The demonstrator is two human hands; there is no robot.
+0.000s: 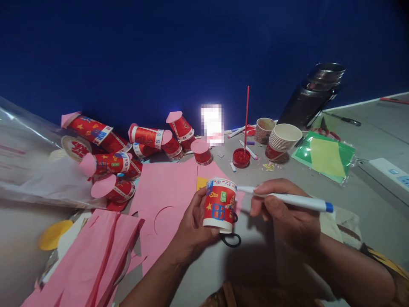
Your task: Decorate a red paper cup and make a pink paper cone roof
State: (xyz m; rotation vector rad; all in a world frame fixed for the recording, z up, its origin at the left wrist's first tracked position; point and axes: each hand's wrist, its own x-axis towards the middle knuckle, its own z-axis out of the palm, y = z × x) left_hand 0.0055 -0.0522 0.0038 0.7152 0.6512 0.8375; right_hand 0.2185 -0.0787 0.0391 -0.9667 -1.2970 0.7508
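Nearest: two forearms (354, 264), leading in to the hands. Left hand (191, 226) curls part-way round a red cup (215, 196), fingers at its left side, thumb low by the base. Right hand (287, 209) pinches a white pen (297, 201), fingers nearly together; pen's far end points at the cup's upper right edge, can't tell if it touches. Cup is held up off the desk (258, 260), left of the right hand.

Looks like thin card: light, maybe slick, likely dents if squeezed. Best hold probably low, round the base edge. Pen seems light, stiff; take the barrel.

Desk is grey, cluttered. Pink paper (169, 179) lies beyond and left of the left hand, red cups (115, 164) with pink discs (101, 186) past that. Beyond the right hand: paint pot (241, 158), cup stack (281, 143), dark flask (300, 102). Dark blue wall (143, 51) behind.
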